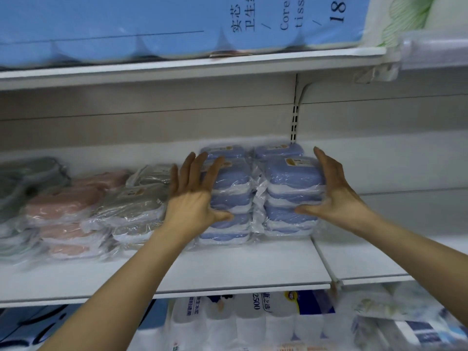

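Observation:
Stacks of blue lidded boxes in clear plastic wrap stand on a white shelf (pixel 228 269), one stack on the left (pixel 233 196) and one on the right (pixel 291 188). My left hand (pixel 195 196) lies flat against the left side of the left stack, fingers spread and straight, thumb against its front. My right hand (pixel 331 191) lies against the right side of the right stack, fingers straight, thumb across its front. Both stacks sit between my palms.
Left of the blue stacks lie wrapped grey boxes (pixel 136 203), pink boxes (pixel 65 206) and greenish boxes (pixel 27 178). A large blue tissue pack (pixel 152 24) fills the shelf above. Tissue rolls (pixel 253 323) sit on the shelf below. A shelf bracket (pixel 295 117) stands behind.

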A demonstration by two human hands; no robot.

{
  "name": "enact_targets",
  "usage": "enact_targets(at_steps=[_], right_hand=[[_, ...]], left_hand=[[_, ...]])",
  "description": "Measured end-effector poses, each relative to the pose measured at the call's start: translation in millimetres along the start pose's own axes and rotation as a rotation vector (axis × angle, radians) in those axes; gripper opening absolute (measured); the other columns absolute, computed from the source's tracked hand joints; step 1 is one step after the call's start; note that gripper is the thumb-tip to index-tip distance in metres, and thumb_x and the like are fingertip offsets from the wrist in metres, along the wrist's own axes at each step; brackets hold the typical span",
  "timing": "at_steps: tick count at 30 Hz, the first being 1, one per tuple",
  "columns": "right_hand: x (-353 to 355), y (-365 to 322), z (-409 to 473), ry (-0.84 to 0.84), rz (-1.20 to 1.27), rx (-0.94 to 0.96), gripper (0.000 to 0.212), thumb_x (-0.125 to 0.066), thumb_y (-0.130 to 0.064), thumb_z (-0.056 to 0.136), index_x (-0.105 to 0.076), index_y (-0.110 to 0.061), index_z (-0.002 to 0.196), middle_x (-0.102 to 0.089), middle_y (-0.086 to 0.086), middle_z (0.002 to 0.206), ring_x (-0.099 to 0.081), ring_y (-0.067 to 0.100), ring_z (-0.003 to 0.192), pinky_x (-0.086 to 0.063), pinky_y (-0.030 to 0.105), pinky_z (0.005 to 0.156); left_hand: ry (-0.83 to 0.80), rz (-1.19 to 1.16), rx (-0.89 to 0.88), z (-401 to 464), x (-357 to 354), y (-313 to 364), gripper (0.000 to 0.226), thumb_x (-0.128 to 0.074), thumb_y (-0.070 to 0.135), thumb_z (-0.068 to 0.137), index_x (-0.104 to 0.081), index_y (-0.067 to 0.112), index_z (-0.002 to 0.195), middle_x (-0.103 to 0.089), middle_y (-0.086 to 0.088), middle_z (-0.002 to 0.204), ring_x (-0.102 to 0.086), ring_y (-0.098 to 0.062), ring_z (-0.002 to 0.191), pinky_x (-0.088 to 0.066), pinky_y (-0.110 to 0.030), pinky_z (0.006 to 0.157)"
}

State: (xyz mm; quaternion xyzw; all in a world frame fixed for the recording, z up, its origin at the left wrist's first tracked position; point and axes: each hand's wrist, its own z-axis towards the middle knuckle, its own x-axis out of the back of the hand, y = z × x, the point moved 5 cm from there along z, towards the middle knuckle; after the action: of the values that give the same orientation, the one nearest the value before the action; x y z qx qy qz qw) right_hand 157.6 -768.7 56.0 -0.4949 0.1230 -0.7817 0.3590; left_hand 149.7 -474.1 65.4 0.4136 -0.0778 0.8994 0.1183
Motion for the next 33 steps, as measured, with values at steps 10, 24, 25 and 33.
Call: enact_targets(at_steps=[10, 24, 25, 33], right_hand=[[-36, 45, -31, -0.091, 0.349, -0.320, 0.143, -0.089, -0.011, 0.062, 0.023, -0.044, 0.145, -0.037, 0.001, 0.146, -0.047, 0.013, 0.117, -0.046, 0.031, 0.093], [-46, 49, -14, -0.056, 0.305, -0.482, 0.060, -0.086, -0.017, 0.068, -0.044, -0.024, 0.111, -0.063, -0.005, 0.099, -0.060, 0.006, 0.082, -0.047, 0.018, 0.068], [-46, 49, -15, -0.062, 0.285, -0.464, 0.055, -0.086, -0.018, 0.068, -0.048, -0.025, 0.107, -0.063, -0.007, 0.095, -0.060, 0.004, 0.080, -0.045, 0.016, 0.066], [-39, 36, -19, -0.171, 0.318, -0.408, 0.053, -0.089, -0.024, 0.065, -0.059, -0.028, 0.108, -0.068, -0.008, 0.105, -0.065, 0.012, 0.092, -0.049, 0.023, 0.079]], left_hand=[[-0.375, -0.376, -0.110, -65, -31, 115, 0.038, -0.048, 0.041, 0.097, -0.055, 0.026, 0.130, -0.057, 0.005, 0.131, -0.054, -0.016, 0.118, -0.044, -0.030, 0.091], [-0.615, -1.028, 0.667, -62, -82, 136, 0.051, -0.067, 0.035, 0.086, -0.047, 0.023, 0.131, -0.037, 0.005, 0.138, -0.042, -0.012, 0.125, -0.038, -0.029, 0.104], [-0.610, -1.031, 0.673, -66, -82, 136, 0.049, -0.069, 0.035, 0.084, -0.048, 0.024, 0.128, -0.037, 0.007, 0.136, -0.042, -0.010, 0.123, -0.039, -0.029, 0.102], [-0.372, -0.761, 0.477, -69, -36, 116, 0.040, -0.064, 0.047, 0.087, -0.051, 0.031, 0.121, -0.054, 0.013, 0.118, -0.054, -0.005, 0.104, -0.048, -0.032, 0.095]])
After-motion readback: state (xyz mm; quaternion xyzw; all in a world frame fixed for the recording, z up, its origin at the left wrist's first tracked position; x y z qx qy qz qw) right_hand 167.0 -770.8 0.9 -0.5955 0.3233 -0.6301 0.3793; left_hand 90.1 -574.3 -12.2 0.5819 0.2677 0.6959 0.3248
